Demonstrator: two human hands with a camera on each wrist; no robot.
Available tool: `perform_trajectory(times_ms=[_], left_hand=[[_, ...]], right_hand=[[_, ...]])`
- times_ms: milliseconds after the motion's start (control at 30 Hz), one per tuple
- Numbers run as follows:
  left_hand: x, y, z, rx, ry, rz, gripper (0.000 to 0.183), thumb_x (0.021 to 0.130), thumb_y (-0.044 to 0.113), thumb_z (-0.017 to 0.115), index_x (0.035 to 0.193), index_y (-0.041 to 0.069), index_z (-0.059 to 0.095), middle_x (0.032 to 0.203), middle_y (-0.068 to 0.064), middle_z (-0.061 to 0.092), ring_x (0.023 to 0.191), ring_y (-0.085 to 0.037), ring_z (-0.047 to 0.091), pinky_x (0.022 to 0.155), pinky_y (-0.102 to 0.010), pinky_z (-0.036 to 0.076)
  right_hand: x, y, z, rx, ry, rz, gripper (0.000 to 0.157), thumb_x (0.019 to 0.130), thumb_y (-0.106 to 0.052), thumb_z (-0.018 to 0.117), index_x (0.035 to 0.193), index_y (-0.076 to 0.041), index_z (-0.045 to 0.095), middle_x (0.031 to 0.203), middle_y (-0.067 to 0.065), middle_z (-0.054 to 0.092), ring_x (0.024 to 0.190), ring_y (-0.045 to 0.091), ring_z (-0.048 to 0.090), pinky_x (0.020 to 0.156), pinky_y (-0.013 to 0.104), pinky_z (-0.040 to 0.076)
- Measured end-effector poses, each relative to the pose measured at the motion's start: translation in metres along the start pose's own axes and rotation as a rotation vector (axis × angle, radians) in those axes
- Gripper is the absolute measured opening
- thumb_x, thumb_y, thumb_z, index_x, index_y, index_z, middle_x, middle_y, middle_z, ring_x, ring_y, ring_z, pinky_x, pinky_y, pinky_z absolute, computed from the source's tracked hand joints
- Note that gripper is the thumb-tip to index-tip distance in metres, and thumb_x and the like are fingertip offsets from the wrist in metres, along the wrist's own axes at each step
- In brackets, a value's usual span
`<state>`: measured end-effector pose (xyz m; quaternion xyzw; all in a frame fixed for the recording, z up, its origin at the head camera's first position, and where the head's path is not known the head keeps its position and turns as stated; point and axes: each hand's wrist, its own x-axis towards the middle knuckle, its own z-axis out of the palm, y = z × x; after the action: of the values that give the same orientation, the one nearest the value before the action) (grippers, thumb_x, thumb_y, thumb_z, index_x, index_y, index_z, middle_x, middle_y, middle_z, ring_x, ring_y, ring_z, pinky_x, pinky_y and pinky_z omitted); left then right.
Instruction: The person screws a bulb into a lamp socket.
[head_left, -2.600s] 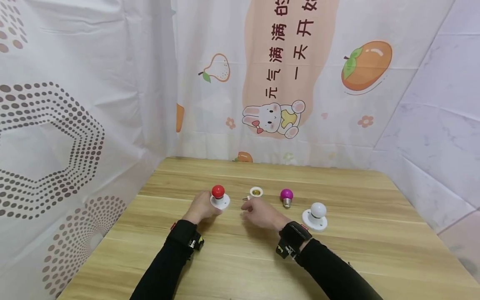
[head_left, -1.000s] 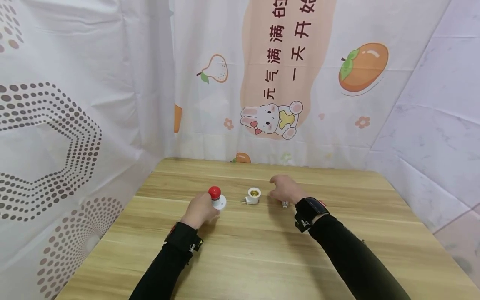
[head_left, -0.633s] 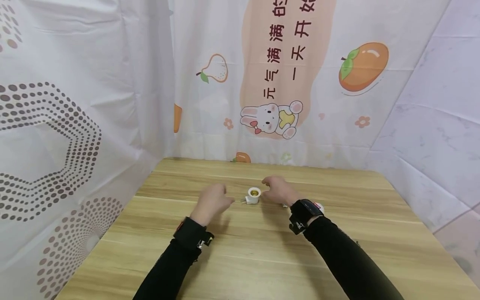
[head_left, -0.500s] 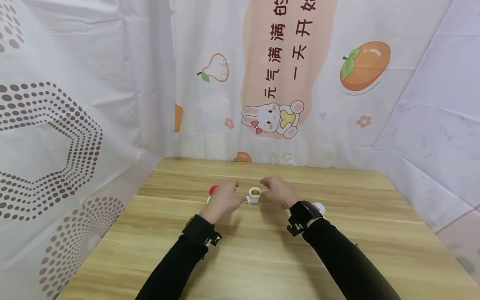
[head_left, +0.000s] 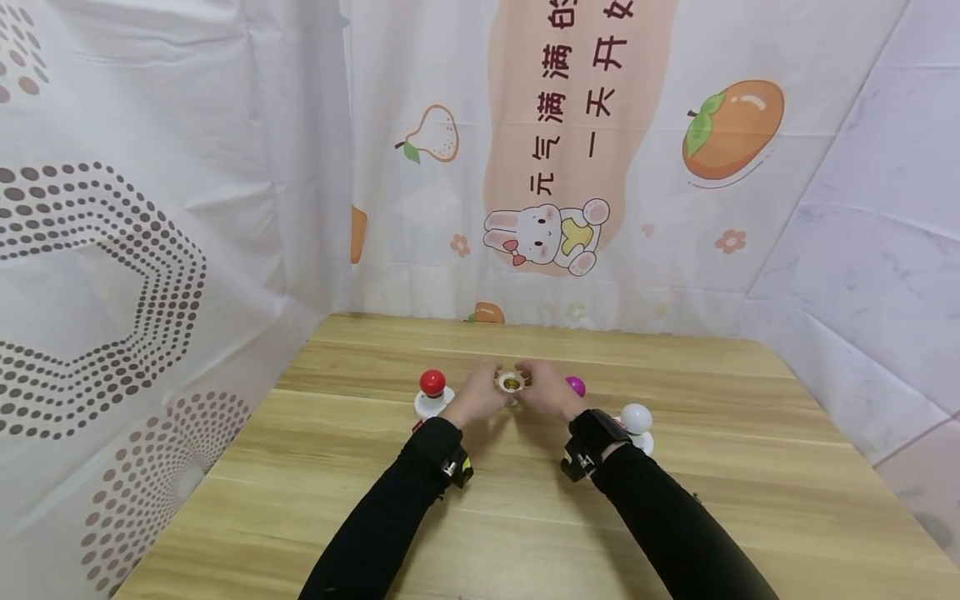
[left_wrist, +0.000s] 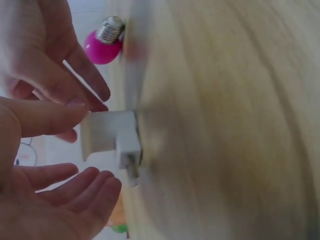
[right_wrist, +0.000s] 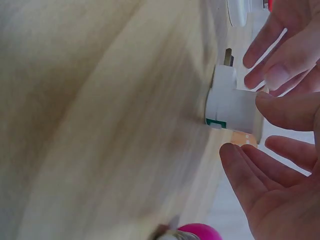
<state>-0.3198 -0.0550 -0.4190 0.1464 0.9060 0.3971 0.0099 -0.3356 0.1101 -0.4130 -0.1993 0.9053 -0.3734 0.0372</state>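
Note:
A white plug-in lamp socket [head_left: 512, 382] with a brass-coloured inside rests on the table, mouth up. Around it, from the left, stands my left hand [head_left: 480, 396]. My right hand [head_left: 547, 389] comes round from the other side. In the left wrist view the left thumb reaches the rim of the socket [left_wrist: 107, 130], and its other fingers stay apart from it. The right wrist view has the right thumb at the rim of the socket [right_wrist: 235, 107], with the fingers spread below. Beside the right hand lies a loose magenta bulb [head_left: 575, 386], partly hidden.
To the left stands a red bulb [head_left: 432, 382] in a round white holder [head_left: 431, 406]. A white bulb [head_left: 636, 418] in a similar holder is at the right, partly behind the right wrist. All stand on a wooden table [head_left: 480, 533] before patterned curtains.
My left hand has let go of the red bulb's holder and moved right to the socket. The right hand has gone from the socket to over the magenta bulb, then back left to the socket.

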Motion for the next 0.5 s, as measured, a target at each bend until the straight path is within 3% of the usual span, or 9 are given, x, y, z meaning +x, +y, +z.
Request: perform_trajectory(times_ms=[133,300,500], left_hand=[[0.004,-0.003,0.008,0.023,0.012,0.004,0.031,0.086,0.01,0.078,0.11,-0.003,0.063,0.101,-0.012,0.066,0.094,-0.025,0.062,0.089,-0.041,0.052],[0.008,-0.008,0.015,0.099,0.023,0.002,0.02,0.086,0.01,0.077,0.102,0.002,0.066,0.093,-0.006,0.066,0.084,-0.019,0.059,0.083,-0.035,0.052],[0.009,-0.012,0.018,0.153,0.032,0.008,0.012,0.082,0.002,0.075,0.087,0.005,0.065,0.079,-0.003,0.06,0.072,-0.019,0.054,0.07,-0.031,0.048]], right_hand=[[0.0,0.004,0.002,-0.006,0.002,-0.007,0.054,0.084,0.0,0.074,0.132,0.015,0.055,0.115,0.028,0.068,0.108,0.038,0.067,0.095,0.047,0.053],[-0.002,0.007,0.005,0.027,0.012,0.017,0.055,0.085,-0.004,0.077,0.132,0.014,0.055,0.107,0.023,0.072,0.101,0.033,0.069,0.092,0.045,0.054],[-0.001,0.011,0.011,0.035,0.045,0.009,0.031,0.083,-0.005,0.08,0.11,0.006,0.07,0.089,0.011,0.074,0.082,0.018,0.066,0.078,0.034,0.055]])
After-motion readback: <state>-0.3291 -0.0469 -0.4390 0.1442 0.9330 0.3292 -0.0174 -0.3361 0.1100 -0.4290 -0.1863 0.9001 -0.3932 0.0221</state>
